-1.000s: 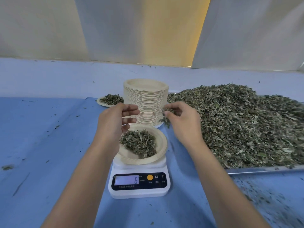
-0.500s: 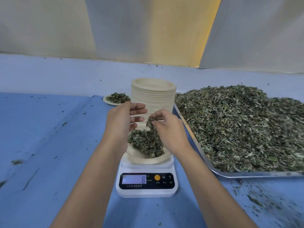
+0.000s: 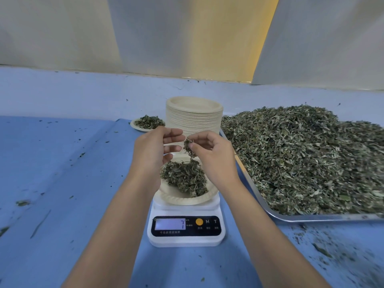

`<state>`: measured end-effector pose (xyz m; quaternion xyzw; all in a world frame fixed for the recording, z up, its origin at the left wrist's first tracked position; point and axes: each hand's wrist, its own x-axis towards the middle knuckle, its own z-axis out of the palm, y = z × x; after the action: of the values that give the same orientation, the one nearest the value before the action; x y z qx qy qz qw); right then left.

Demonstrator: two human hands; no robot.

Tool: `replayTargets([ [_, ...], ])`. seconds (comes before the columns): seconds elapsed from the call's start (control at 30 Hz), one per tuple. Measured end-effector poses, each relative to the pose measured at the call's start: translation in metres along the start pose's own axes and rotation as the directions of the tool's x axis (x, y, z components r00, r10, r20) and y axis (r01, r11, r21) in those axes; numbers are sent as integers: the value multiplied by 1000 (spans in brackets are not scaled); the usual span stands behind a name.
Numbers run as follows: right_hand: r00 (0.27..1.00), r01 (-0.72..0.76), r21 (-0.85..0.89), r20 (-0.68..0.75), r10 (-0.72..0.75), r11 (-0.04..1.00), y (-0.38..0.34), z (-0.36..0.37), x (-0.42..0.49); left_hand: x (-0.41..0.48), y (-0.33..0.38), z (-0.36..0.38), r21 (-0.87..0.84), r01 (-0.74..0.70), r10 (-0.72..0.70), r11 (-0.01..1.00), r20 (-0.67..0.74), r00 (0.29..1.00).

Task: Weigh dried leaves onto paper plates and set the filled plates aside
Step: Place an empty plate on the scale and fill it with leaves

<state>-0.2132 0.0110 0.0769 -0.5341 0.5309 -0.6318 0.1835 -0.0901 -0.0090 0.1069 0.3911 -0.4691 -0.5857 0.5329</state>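
Observation:
A paper plate (image 3: 176, 196) with a mound of dried leaves (image 3: 185, 179) sits on a white digital scale (image 3: 186, 231) whose display reads 7. Above the plate my right hand (image 3: 214, 156) pinches a small clump of dried leaves (image 3: 189, 147). My left hand (image 3: 153, 150) hovers beside it, fingers loosely extended and holding nothing. A tall stack of empty paper plates (image 3: 194, 117) stands just behind the hands. A filled plate (image 3: 146, 122) lies to the left of that stack.
A large metal tray (image 3: 301, 218) heaped with dried leaves (image 3: 307, 156) fills the right side, close to the scale. Blue sheeting (image 3: 62, 173) covers the table, with leaf crumbs scattered at the front right and left. A pale wall stands behind.
My right hand carried a pinch of leaves from the tray side to above the plate and has risen slightly. The scale reading went from 6 to 7. The left hand stayed put.

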Motion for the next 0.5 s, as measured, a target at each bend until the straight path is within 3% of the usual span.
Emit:
replayTargets([
  [0.17, 1000, -14, 64, -21, 15, 998, -2, 1, 0, 0, 0, -1, -2, -5, 5, 1000, 6, 1000],
  [0.4, 972, -166, 454, -76, 223, 875, -2, -10, 5, -1, -1, 3, -5, 11, -10, 1000, 14, 1000],
  [0.5, 958, -153, 477, -145, 249, 866, 0, -29, 8, -2, -5, 10, -2, 22, -22, 1000, 42, 999],
])
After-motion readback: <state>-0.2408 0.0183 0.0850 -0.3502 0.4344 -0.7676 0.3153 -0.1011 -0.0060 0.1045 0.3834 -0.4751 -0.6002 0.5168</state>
